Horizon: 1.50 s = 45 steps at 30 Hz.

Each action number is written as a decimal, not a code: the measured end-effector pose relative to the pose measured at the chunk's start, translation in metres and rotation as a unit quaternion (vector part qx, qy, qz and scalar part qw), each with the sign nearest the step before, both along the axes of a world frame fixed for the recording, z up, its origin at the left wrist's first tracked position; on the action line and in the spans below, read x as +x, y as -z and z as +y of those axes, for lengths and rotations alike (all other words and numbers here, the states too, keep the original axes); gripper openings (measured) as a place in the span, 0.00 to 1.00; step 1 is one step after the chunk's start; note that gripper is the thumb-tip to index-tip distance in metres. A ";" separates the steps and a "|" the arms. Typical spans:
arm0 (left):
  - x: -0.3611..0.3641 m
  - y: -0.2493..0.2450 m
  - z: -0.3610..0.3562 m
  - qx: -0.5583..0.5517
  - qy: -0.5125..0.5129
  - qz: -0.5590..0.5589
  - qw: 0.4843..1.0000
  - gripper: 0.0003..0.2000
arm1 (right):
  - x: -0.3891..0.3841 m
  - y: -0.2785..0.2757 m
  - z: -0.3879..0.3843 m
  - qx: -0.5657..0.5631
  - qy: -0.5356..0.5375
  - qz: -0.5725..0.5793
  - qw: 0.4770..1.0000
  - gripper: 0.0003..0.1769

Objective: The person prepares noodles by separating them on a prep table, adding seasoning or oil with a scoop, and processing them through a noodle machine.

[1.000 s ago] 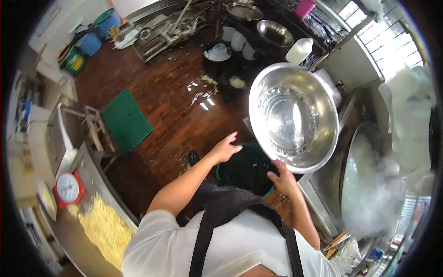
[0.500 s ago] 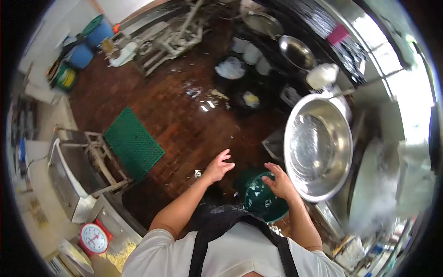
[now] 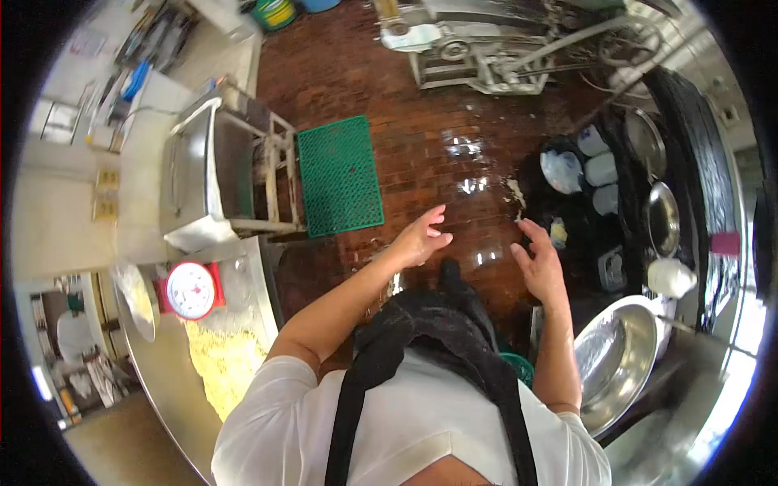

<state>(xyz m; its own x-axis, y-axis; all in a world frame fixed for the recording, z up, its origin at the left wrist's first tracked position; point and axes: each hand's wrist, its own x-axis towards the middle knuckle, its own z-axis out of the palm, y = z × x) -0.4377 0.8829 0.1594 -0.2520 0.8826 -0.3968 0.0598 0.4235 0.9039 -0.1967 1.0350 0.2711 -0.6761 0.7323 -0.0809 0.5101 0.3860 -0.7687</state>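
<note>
Both my hands hang in the air before my dark apron [image 3: 438, 316], well apart, over the wet brick floor. My left hand [image 3: 420, 240] has its fingers loosely curled and apart, holding nothing. Empty too is my right hand [image 3: 541, 263], its thumb and fingers spread. Beside my right forearm lies a big steel basin [image 3: 620, 356] with a shiny inside. A green tub [image 3: 519, 368] shows only partly behind my right side. Off to my left, a steel table [image 3: 259, 283] carries a red dial scale [image 3: 191, 292] and a heap of yellow noodles [image 3: 223, 364].
A green perforated mat [image 3: 340, 176] lies on the floor ahead, beside a wheeled metal stand [image 3: 271, 162]. Old machinery [image 3: 502, 61] stands at the back. Along the right are a plastic-lined bucket [image 3: 562, 170], pans [image 3: 663, 219] and a white jug [image 3: 671, 278].
My view and body have turned left: the noodles and scale have come further in, while the basin and green tub have slid right and down. Both hands stay empty.
</note>
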 end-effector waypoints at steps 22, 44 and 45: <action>-0.357 -0.029 0.075 0.143 -0.447 -0.042 0.882 0.34 | -0.568 0.123 0.211 0.039 -0.324 -0.037 0.945 0.42; -0.884 -0.328 0.296 0.454 0.082 -0.114 0.880 0.24 | -0.965 0.080 0.389 -0.019 -0.186 0.044 0.981 0.28; -0.902 -0.349 0.313 0.483 0.092 -0.097 0.865 0.25 | -0.991 0.079 0.403 -0.039 -0.176 0.052 0.982 0.28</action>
